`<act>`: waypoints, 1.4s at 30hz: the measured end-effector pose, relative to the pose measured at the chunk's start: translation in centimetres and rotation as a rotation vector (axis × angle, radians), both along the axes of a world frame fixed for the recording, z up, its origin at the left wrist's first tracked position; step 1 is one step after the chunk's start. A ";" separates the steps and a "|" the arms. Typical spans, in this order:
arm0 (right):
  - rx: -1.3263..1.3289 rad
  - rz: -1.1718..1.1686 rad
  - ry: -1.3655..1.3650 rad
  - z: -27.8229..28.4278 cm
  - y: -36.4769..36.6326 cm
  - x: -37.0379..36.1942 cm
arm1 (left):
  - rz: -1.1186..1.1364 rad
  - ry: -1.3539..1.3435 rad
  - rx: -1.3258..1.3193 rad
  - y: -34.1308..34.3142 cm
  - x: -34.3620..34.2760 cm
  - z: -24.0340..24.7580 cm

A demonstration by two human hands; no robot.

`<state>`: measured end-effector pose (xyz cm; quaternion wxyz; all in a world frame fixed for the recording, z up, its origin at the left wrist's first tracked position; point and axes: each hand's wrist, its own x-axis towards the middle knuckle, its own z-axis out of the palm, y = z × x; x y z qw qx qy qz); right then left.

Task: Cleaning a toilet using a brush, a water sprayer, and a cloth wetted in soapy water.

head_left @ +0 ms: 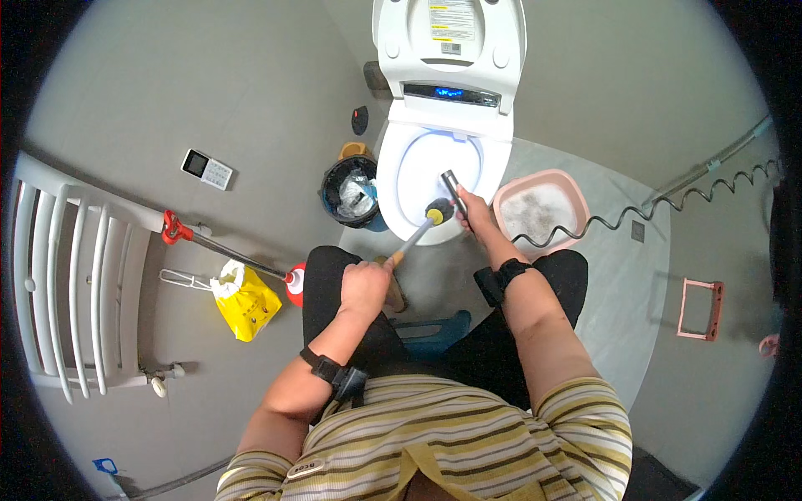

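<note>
My left hand (365, 289) is closed round the wooden-tipped handle of a toilet brush (413, 240). The brush's dark head and yellow collar rest at the front rim of the white toilet (388, 179), whose lid stands raised. In my right hand (476, 212) is a dark metal spray nozzle (454, 189), its end over the bowl. A coiled hose (620, 220) runs off to the right from near that hand. Just right of the toilet is a pink basin (577, 194) holding foamy, greyish water.
Left of the toilet stands a bin (332, 197) with a black liner. A yellow bag (248, 309) hangs by the left wall, near a white towel radiator (75, 284) and a red-and-white plunger-like thing (295, 284). A blue stool (443, 332) is beneath me.
</note>
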<state>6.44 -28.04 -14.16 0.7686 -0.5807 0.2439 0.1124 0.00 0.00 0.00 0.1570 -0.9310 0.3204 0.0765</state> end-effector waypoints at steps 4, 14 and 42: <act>-0.037 -0.014 0.036 0.8 -0.1 -0.3 | -0.083 -0.103 -0.070 0.5 0.0 -0.1; -0.044 -0.033 0.010 1.1 0.2 -0.5 | 0.152 0.191 -0.309 1.1 0.7 1.1; -0.097 -0.012 -0.009 0.3 1.8 -0.1 | 1.130 1.403 -1.161 0.2 3.4 -1.3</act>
